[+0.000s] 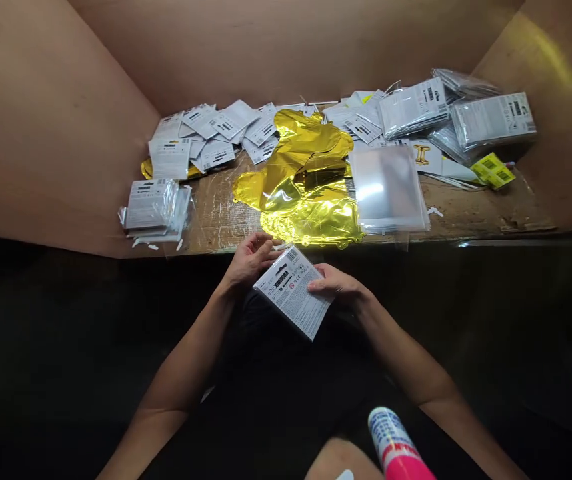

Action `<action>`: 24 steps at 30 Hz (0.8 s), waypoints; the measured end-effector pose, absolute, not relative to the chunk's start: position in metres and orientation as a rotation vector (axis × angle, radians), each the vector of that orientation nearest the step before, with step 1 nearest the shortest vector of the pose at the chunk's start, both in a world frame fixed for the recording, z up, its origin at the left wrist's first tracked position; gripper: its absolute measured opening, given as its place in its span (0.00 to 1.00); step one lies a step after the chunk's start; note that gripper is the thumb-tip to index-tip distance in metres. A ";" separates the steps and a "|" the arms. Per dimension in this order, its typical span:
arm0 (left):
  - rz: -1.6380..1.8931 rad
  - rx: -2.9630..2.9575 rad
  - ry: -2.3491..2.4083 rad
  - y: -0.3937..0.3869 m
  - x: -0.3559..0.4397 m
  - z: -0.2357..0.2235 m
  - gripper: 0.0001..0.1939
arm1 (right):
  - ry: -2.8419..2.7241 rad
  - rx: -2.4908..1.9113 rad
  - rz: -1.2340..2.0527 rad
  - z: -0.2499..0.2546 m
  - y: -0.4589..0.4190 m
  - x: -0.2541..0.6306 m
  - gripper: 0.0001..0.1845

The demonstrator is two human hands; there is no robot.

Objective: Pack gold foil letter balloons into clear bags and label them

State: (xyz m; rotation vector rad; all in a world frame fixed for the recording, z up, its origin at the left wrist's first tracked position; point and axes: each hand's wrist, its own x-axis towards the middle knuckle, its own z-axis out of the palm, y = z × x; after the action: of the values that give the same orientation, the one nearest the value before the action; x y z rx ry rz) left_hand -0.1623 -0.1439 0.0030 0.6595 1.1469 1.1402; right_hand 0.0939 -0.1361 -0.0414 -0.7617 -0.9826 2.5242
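Observation:
My right hand (339, 285) grips a flat printed packet (293, 293) in clear wrap, its thumb across the text side and its fingers behind. The packet is held tilted just off the table's front edge, with its hang hole toward the upper left. My left hand (253, 261) is at the packet's upper left edge, thumb and fingers closed together. A small white bit shows by its fingertips; I cannot make out what it is. Just beyond both hands lie flat gold foil balloons (311, 193) in a loose pile.
Clear plastic sleeves (391, 190) lie right of the foil. Packets are heaped at the back left (216, 133), stacked at the front left (153, 207) and piled at the right (493, 120). Beside them is a yellow label (493, 171). A pink-and-white bottle (396, 443) is near my leg. Cardboard-like walls (291, 53) enclose the table.

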 end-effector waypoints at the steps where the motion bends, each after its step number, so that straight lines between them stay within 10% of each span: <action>1: 1.108 0.623 1.097 -0.149 -0.169 0.002 0.31 | -1.007 -0.782 2.530 -0.042 -0.136 0.094 0.36; 24: 1.093 0.691 1.292 -0.188 -0.173 -0.013 0.35 | -1.195 -1.205 2.432 -0.017 -0.129 0.090 0.33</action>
State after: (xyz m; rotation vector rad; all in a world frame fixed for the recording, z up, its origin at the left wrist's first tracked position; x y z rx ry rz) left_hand -0.1733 -0.1878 -0.0135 0.6913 1.2922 1.0934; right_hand 0.0904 -0.1290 -0.0166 -1.2054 -1.1946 2.4316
